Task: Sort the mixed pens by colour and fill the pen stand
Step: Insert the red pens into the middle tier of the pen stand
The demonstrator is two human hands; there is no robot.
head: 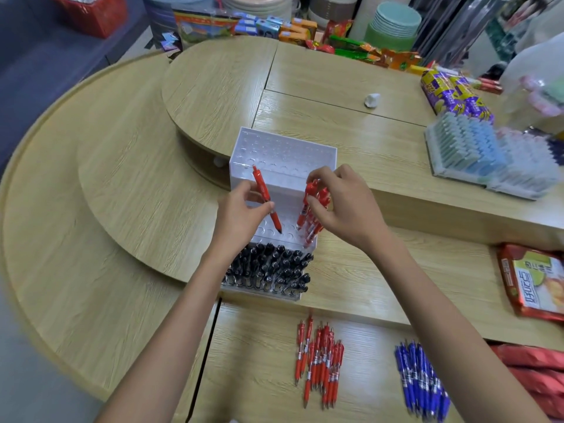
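I note the left hand pinching one red pen, tilted, tip down at a hole in the middle tier of the clear pen stand. The right hand grips a bunch of red pens at that tier's right end. Black pens fill the front tier. Loose red pens and blue pens lie apart on the table.

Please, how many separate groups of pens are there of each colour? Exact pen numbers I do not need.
Red: 3 (single red pen in left hand, red bunch in right hand, red pile on counter)
Black: 1 (black pens in pen stand)
Blue: 1 (blue pile on counter)
Total: 5 groups
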